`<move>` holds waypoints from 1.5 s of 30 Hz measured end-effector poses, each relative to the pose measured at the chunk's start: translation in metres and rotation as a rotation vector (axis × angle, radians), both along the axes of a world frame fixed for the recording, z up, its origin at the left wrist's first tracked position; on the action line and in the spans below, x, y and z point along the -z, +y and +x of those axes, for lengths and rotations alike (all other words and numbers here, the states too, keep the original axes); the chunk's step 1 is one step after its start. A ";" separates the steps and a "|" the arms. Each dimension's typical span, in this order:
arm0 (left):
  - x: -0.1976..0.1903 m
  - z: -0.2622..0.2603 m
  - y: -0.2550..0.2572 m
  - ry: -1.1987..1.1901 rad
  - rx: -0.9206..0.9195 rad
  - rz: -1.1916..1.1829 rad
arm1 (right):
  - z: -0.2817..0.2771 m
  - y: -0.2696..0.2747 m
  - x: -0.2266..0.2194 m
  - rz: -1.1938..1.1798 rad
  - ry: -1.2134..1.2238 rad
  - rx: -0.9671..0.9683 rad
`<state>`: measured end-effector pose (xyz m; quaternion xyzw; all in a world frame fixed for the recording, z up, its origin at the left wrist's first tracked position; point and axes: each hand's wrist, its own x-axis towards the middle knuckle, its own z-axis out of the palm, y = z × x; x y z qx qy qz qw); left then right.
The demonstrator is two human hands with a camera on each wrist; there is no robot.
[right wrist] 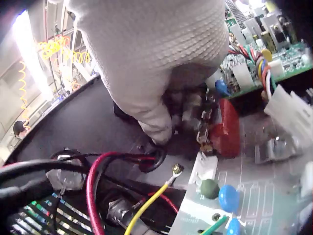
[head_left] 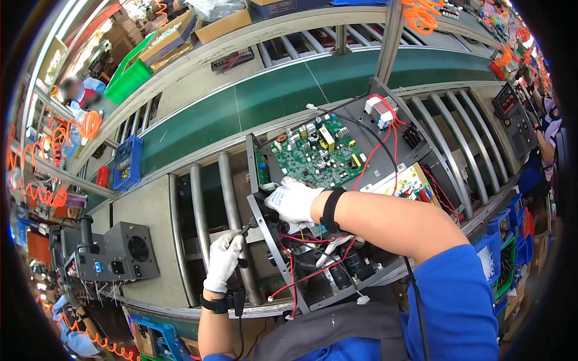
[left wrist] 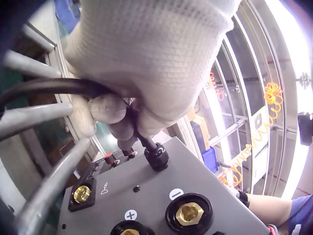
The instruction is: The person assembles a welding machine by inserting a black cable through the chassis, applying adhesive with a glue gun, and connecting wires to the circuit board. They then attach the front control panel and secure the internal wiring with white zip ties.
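Note:
My gloved left hand (head_left: pixel 224 262) pinches a black cable (left wrist: pixel 49 87) just outside the front panel of an open grey machine chassis. That cable runs into a black cable gland (left wrist: pixel 156 155) on the grey panel (left wrist: pixel 139 188), above brass sockets marked plus and minus. Reaching into the chassis, my gloved right hand (head_left: pixel 292 201) is against the inner side of the same panel. In the right wrist view one fingertip (right wrist: pixel 159 134) points down beside a hole with dark wires; I cannot tell whether the hidden fingers grip something. A green circuit board (head_left: pixel 316 157) lies just past this hand.
The chassis rests on conveyor rollers (head_left: pixel 232 210). Loose red wires (head_left: pixel 316 274) hang across its near side. Another grey machine (head_left: pixel 123 253) stands on the left, near a blue bin (head_left: pixel 127 162). A green belt (head_left: pixel 198 117) runs behind the metal rail.

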<state>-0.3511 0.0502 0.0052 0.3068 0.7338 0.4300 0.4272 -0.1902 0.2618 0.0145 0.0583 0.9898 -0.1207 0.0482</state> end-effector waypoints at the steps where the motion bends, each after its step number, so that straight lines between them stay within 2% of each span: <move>1: 0.001 0.000 0.000 -0.014 -0.005 0.004 | 0.000 0.001 -0.002 -0.014 -0.019 0.014; 7: 0.013 0.000 -0.002 -0.042 -0.052 0.005 | 0.001 0.001 0.002 -0.044 -0.028 0.006; 12: -0.003 0.005 0.003 -0.113 -0.024 -0.094 | 0.002 0.000 -0.007 -0.036 -0.034 0.075; 14: -0.009 0.011 0.019 0.580 0.136 0.313 | 0.000 0.004 -0.006 -0.009 -0.020 0.018; 15: -0.034 0.020 0.028 0.637 0.163 0.243 | 0.001 0.005 -0.007 -0.011 -0.008 0.017; 16: -0.056 0.030 0.044 0.879 0.205 0.324 | 0.002 0.005 -0.007 -0.021 0.009 0.037; 18: -0.085 0.045 0.074 1.082 0.397 0.352 | 0.001 0.004 -0.004 -0.037 0.038 0.053; 20: -0.085 0.054 0.094 1.236 0.513 0.324 | -0.002 0.006 0.000 -0.017 0.008 0.006; 21: -0.090 0.061 0.102 1.374 0.548 0.318 | -0.001 0.006 -0.002 -0.056 0.020 0.050; 22: -0.096 0.064 0.107 1.384 0.562 0.312 | 0.001 0.007 -0.003 -0.065 0.034 0.056; 24: -0.105 0.070 0.116 1.477 0.729 0.114 | 0.005 0.015 -0.007 -0.107 0.030 -0.015; 25: -0.107 0.070 0.117 1.514 0.762 0.143 | 0.011 0.019 -0.028 -0.132 -0.059 -0.034; 26: -0.107 0.072 0.120 1.523 0.775 0.131 | 0.020 0.026 -0.026 -0.080 0.058 -0.110; 27: -0.106 0.073 0.122 1.530 0.873 0.100 | 0.040 0.031 -0.056 -0.033 0.097 -0.099; 28: -0.106 0.076 0.124 1.533 0.969 0.067 | 0.065 0.044 -0.071 -0.112 0.290 -0.112; 29: -0.107 0.086 0.128 1.599 1.085 -0.119 | 0.088 0.059 -0.085 -0.234 0.431 -0.087; 30: -0.088 0.095 0.129 1.655 1.181 -0.326 | 0.131 0.077 -0.120 -0.342 0.397 0.147; 31: -0.079 0.098 0.132 1.659 1.241 -0.428 | 0.155 0.087 -0.118 -0.306 0.641 0.195; 32: -0.072 0.100 0.134 1.657 1.299 -0.536 | 0.174 0.103 -0.113 -0.438 0.638 0.282; 34: -0.055 0.096 0.142 1.654 1.280 -0.784 | 0.208 0.112 -0.116 -0.555 0.659 0.503; 35: -0.053 0.090 0.145 1.679 1.192 -0.702 | 0.212 0.121 -0.097 -0.615 0.766 0.503; 36: -0.055 0.086 0.146 1.600 1.161 -0.583 | 0.215 0.131 -0.078 -0.672 0.877 0.508; 37: -0.058 0.089 0.149 1.570 1.183 -0.616 | 0.218 0.138 -0.070 -0.545 0.856 0.533; 38: -0.060 0.091 0.151 1.539 1.205 -0.650 | 0.218 0.139 -0.061 -0.571 0.873 0.545; 40: -0.057 0.091 0.153 1.552 1.217 -0.702 | 0.213 0.144 -0.051 -0.633 0.811 0.589; 41: -0.055 0.092 0.150 1.549 1.212 -0.730 | 0.214 0.144 -0.054 -0.833 0.689 0.556; 42: -0.055 0.094 0.149 1.547 1.220 -0.741 | 0.215 0.144 -0.051 -0.903 0.679 0.543; 45: -0.055 0.100 0.153 1.539 1.146 -0.887 | 0.227 0.142 -0.051 -0.961 0.569 0.673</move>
